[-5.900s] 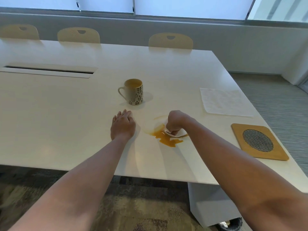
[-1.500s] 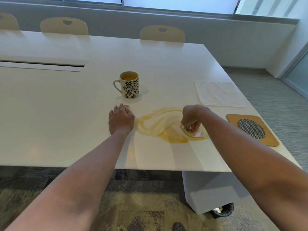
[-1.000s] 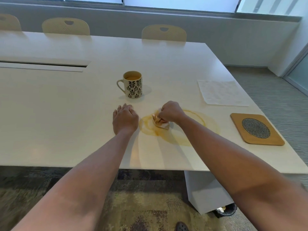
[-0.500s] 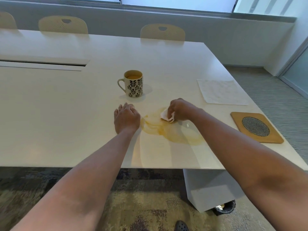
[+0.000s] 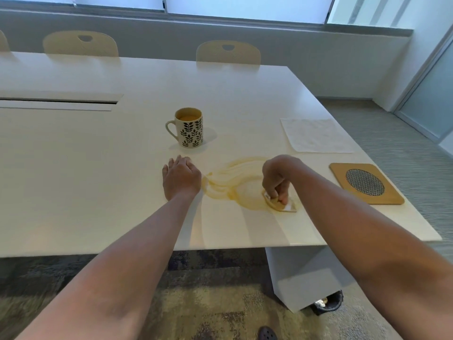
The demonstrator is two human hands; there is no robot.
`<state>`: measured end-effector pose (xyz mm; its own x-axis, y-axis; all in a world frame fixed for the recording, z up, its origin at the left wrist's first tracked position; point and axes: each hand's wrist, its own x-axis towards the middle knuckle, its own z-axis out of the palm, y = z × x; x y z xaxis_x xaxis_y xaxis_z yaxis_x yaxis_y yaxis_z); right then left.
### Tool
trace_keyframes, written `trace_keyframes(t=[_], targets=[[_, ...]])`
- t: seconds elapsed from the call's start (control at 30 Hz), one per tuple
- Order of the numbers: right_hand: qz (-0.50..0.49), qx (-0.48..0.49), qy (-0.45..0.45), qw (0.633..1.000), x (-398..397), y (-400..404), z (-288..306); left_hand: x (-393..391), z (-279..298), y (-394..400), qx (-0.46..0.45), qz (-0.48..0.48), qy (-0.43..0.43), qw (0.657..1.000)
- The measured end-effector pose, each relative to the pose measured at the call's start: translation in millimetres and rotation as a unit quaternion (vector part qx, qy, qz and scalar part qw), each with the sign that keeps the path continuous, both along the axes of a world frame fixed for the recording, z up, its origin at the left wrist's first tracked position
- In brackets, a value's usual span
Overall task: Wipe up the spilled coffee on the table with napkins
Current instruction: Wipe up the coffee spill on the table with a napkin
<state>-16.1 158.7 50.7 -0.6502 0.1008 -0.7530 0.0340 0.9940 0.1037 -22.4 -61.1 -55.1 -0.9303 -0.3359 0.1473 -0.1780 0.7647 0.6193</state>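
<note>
Half a second back the right hand (image 5: 275, 179) was working the far-left part of the spill; now it has swept the wad toward the near right, and the brown streaks trail behind it in arcs. Its fingers are curled tight around a soaked, coffee-stained napkin (image 5: 279, 204), pressing it down onto the white table (image 5: 73, 180) at the spill's near-right end, not far from the table's near edge. The spilled coffee (image 5: 235, 182) is smeared thin between the two hands, darkest along its near rim.

Beside the spill's left end the left hand (image 5: 181, 177) lies flat on the tabletop, fingers straight and together, holding nothing.

Behind the left hand stands a leaf-patterned mug (image 5: 188, 127), upright, handle to the left, with coffee in it. A clean, flat napkin (image 5: 315, 135) lies near the right edge, and a wooden trivet with a mesh centre (image 5: 365, 183) sits nearer along that same edge, both apart from the spill.
</note>
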Motion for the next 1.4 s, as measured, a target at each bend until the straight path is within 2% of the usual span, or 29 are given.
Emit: trace_keyframes(t=[0.07,0.23,0.37,0.57,0.63,0.7,0.77,0.8,0.93,1.23,1.4], targets=[[-0.015,-0.069,0.016,0.997,-0.3,-12.4,-4.3,-0.1,0.3,-0.3,-0.002,-0.001,-0.001,1.0],[-0.065,-0.21,0.122,0.968,1.3,-50.7,-16.6,-0.7,0.6,-1.1,-0.006,-0.006,-0.005,1.0],[-0.084,-0.24,0.223,0.941,-7.6,-73.5,-27.4,-1.4,1.1,-2.3,-0.004,-0.008,-0.005,1.0],[-0.165,-0.325,0.28,0.888,-23.1,-90.5,-35.8,-0.1,0.6,-3.8,0.021,-0.005,0.001,1.0],[-0.242,-0.414,0.251,0.841,-28.9,-89.6,-34.5,0.5,0.8,-3.3,0.027,-0.004,0.003,1.0],[-0.337,-0.528,0.204,0.752,-31.1,-86.4,-29.8,0.9,1.5,-2.9,0.032,-0.002,0.005,0.999],[-0.402,-0.592,0.189,0.672,-30.9,-81.0,-27.7,0.8,2.0,-2.8,0.036,-0.003,0.005,0.999],[-0.413,-0.613,0.185,0.647,-29.8,-77.7,-26.1,1.1,2.4,-2.8,0.037,-0.004,0.005,0.999],[-0.434,-0.663,0.163,0.587,-24.1,-63.4,-20.1,3.0,3.5,-1.9,0.039,-0.003,0.008,0.999],[-0.447,-0.677,0.203,0.548,-12.7,-36.4,-26.8,3.4,4.1,-2.2,0.038,-0.011,0.003,0.999],[-0.448,-0.678,0.207,0.545,-9.2,-24.5,-31.8,3.8,5.5,-2.1,0.04,-0.01,0.006,0.999]])
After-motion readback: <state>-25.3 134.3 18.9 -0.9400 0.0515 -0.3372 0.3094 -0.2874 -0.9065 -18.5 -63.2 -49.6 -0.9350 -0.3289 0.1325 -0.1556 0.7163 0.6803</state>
